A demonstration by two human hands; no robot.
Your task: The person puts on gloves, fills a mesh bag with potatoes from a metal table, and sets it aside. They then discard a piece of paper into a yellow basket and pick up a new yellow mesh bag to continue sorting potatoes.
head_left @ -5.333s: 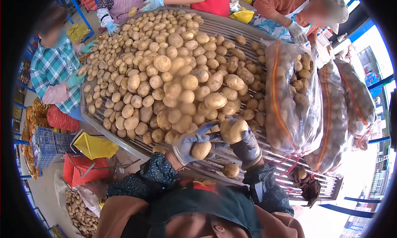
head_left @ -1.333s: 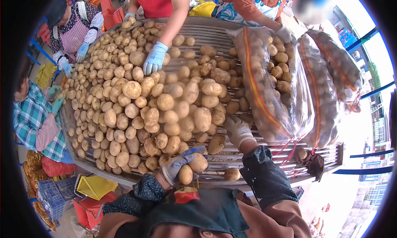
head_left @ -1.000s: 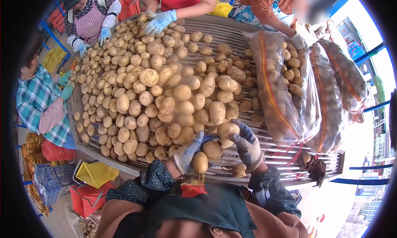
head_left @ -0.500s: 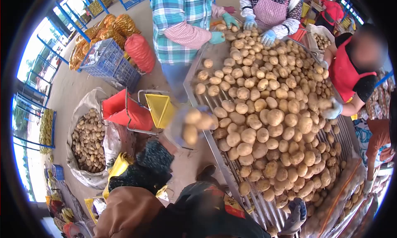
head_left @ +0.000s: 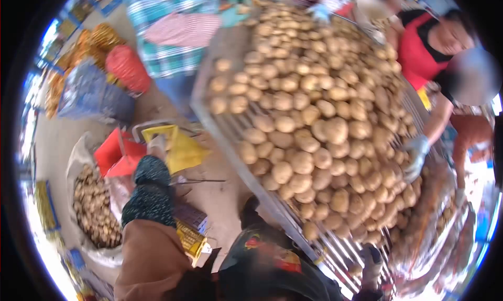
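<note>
1. Far left: an open white sack (head_left: 77, 159) of potatoes (head_left: 97, 209) on the floor; behind it, a blue crate (head_left: 94, 99) beside a red mesh sack (head_left: 127, 68).
2. Left of centre: our left hand (head_left: 159, 143), at the yellow bin (head_left: 183, 153), with the red bin (head_left: 121, 153) just beside. Blur hides its fingers; we cannot tell whether they are apart or together, or hold a potato. Over a bin mouth, a low wrist and a gradual release would bruise potatoes least; the metal handle (head_left: 141, 127) could catch our sleeve.
3. Centre: the slatted bench, its raised metal rim (head_left: 238, 162) standing between bins and heap. Our forearm should clear this rim. Beyond the bins stands a co-worker in a plaid shirt (head_left: 175, 49).
4. Centre-right: the heap of loose potatoes (head_left: 325, 133) on the bench. Lifting from its edge should disturb it least, since round potatoes roll.
5. Lower right: our right hand (head_left: 371, 264), gloved, over the bare slats beside a small potato (head_left: 355, 269). No potato shows in it; we cannot tell whether its fingers are apart.
6. Far right: a co-worker's blue-gloved hand (head_left: 416, 154) at the heap, and bulky clear sacks (head_left: 427, 238) limiting our reach.
</note>
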